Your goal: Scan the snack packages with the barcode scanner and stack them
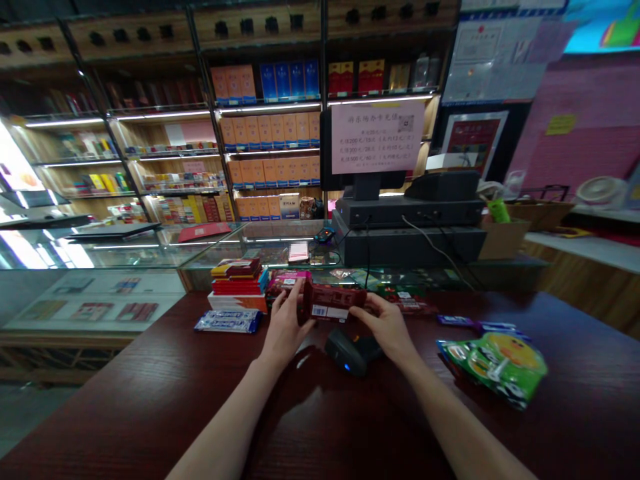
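A dark red package [336,301] with a white barcode label is held up between my two hands, over the brown counter. My left hand [289,321] grips its left end, fingers up along the side. At its right end my right hand [386,323] pinches the lower corner. Just below the package, a black barcode scanner [346,352] with a blue light lies on the counter. Behind my left hand is a pink and dark package [289,280]. To the left sit a stack of colourful boxes [240,280] and blue-and-white wrapped bars [229,321].
A green snack bag [500,365] and purple packets [455,321] lie on the right of the counter [320,427]. Ahead stand a glass display case [200,257] and a black register [410,230] with a paper sign [376,139]. Shelves of boxes [273,132] line the back.
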`<state>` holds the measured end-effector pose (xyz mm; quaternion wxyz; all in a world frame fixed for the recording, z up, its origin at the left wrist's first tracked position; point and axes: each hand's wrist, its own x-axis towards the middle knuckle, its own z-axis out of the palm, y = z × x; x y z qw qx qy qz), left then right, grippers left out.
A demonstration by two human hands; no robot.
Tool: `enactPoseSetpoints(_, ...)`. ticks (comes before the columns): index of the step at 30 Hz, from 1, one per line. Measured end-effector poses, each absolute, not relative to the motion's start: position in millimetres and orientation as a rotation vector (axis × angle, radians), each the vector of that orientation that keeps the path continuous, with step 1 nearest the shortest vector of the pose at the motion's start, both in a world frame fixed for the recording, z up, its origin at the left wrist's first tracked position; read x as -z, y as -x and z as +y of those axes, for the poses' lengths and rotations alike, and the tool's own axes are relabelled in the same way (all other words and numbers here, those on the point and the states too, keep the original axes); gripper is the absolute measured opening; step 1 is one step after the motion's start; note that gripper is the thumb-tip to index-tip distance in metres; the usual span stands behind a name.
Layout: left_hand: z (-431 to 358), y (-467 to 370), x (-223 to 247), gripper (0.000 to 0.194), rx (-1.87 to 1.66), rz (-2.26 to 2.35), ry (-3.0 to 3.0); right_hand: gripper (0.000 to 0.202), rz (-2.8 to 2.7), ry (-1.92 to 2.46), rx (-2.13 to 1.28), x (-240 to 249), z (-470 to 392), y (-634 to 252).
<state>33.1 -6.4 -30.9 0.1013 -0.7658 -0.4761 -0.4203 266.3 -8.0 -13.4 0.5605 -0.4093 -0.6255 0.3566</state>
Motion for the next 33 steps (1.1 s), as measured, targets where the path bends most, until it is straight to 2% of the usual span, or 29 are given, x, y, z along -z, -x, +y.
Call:
enactPoseSetpoints(5, -11.3, -38.5, 26.0, 0.085, 1.308, -1.512, 2.364, 0.025, -1.516, 1.061, -0.693, 22.2, -4.3, -268.4)
enactPoseSetpoints(10, -17.4, -41.3, 19.3, 0.063, 1.47, -1.651, 2.397, 0.025, -1.589, 1.14, -0.423, 24.5, -7.3, -269.2)
enactPoseSetpoints(17, -13.5, -39.4, 24.2, 0.051, 1.666, -1.667, 2.357, 0.02, -1.717, 1.048, -0.185, 16.1, -17.7, -263.0)
enactPoseSetpoints(22, -11.8, -35.6, 26.1, 0.048, 1.754, -1.666, 2.469, 0.027, -1.76, 0.996, -0.128, 19.4, -17.4, -260.9)
enactPoseSetpoints(27, -12.2, -35.2, 22.9, 0.045, 1.772, -1.45, 2.501, 0.042, -1.771, 0.931, -0.186, 24.3, -13.3, -262.1)
enactPoseSetpoints(33, -11.7, -32.5, 21.9, 0.059, 1.715, -1.378, 2.489, 0.055, -1.889, 0.885, -0.14, 24.4, -7.5, -261.3)
